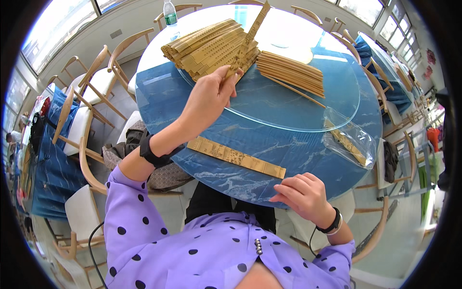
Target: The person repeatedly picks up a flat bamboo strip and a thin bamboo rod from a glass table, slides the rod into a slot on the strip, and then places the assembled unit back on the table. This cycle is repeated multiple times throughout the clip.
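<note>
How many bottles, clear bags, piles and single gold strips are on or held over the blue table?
Bottle: 1
Clear bag: 1 (contents not counted)
Piles: 2 (piled gold strips, thin sticks)
Single gold strips: 2 (flat strip, held strip in the left hand)
Total: 6

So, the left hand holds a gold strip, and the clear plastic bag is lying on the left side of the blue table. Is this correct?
Not quite: the clear plastic bag is lying on the right side of the blue table, as the head view shows. The left hand does hold a gold strip.
</note>
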The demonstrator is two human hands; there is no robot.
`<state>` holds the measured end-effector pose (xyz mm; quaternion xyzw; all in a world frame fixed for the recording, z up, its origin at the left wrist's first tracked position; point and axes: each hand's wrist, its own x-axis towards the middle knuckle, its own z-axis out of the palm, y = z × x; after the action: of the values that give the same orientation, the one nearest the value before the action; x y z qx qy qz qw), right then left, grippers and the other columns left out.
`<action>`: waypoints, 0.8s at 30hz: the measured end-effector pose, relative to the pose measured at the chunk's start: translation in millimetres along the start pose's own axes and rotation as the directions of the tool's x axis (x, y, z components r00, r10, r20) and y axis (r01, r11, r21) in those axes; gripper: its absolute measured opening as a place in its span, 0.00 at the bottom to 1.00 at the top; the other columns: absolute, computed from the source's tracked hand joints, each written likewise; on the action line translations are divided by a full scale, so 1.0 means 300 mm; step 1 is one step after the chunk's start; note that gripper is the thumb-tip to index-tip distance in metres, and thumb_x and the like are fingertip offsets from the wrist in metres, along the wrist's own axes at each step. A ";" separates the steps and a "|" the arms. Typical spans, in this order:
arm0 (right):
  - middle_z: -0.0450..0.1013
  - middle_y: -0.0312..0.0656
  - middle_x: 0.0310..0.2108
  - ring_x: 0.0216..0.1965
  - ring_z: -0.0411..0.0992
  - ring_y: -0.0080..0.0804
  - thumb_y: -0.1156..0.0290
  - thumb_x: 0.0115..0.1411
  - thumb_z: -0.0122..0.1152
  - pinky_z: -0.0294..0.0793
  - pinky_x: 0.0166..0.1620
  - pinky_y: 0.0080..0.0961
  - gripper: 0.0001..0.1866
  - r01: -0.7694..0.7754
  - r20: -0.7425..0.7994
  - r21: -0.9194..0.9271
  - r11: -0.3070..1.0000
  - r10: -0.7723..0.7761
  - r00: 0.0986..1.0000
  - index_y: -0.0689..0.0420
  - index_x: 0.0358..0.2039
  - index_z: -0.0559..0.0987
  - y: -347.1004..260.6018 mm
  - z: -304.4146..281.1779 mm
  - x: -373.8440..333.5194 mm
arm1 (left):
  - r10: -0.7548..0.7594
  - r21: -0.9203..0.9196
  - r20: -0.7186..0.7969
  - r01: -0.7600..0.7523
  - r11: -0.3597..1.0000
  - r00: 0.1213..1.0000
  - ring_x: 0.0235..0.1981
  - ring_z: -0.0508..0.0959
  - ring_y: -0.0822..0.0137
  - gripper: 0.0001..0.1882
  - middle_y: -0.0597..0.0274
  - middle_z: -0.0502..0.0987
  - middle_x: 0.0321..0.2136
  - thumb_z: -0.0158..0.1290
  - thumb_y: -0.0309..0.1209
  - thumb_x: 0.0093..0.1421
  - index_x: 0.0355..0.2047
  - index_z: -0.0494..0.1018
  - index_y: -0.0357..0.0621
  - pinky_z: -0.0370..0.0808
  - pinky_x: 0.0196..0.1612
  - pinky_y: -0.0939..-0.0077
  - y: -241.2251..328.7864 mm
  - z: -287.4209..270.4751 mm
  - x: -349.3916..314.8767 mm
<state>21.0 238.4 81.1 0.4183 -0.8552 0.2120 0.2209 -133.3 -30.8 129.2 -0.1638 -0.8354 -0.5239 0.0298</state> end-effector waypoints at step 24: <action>0.77 0.44 0.34 0.37 0.78 0.43 0.63 0.59 0.69 0.77 0.42 0.36 0.12 -0.322 0.238 -0.337 0.885 0.410 0.880 0.59 0.36 0.83 0.690 -0.053 0.161 | 0.608 0.995 -0.014 -0.051 0.088 0.794 0.54 0.66 0.56 0.27 0.54 0.69 0.52 0.49 0.46 0.70 0.63 0.71 0.46 0.65 0.56 0.62 -0.466 -0.224 0.547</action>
<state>-169.8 333.1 84.0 0.2381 -0.9642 0.0572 0.1013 -339.2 -106.0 74.6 -0.1765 -0.8752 0.1312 0.4308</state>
